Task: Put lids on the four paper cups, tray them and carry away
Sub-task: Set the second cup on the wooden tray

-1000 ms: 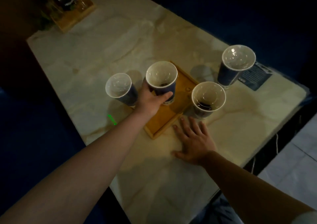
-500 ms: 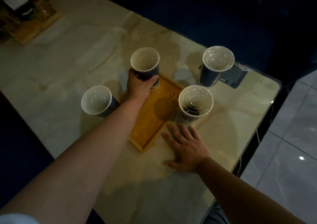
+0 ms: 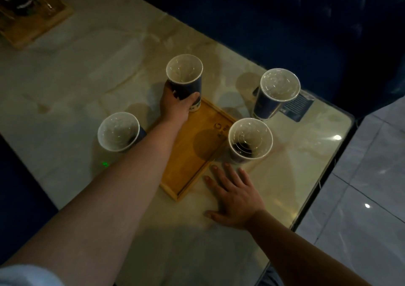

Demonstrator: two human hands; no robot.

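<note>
Four dark blue paper cups with clear lids stand around a small wooden tray (image 3: 192,154) on a marble table. My left hand (image 3: 175,106) is shut on the far cup (image 3: 185,77), whose base rests at the tray's far corner. A second cup (image 3: 119,131) stands on the table left of the tray, hidden in part by my left forearm. A third cup (image 3: 249,140) stands at the tray's right edge. The fourth cup (image 3: 276,93) is on the table at the far right. My right hand (image 3: 234,194) lies flat, fingers spread, on the table near the tray's near right side.
The table's edge (image 3: 324,176) runs close on the right, with tiled floor beyond. A dark card (image 3: 298,106) lies under or beside the far right cup. A wooden stand with items (image 3: 32,18) sits at the far left corner. A green light spot (image 3: 105,164) shows on the table.
My left hand carried the cup from the tray's middle toward its far corner. My right hand has stayed flat on the table.
</note>
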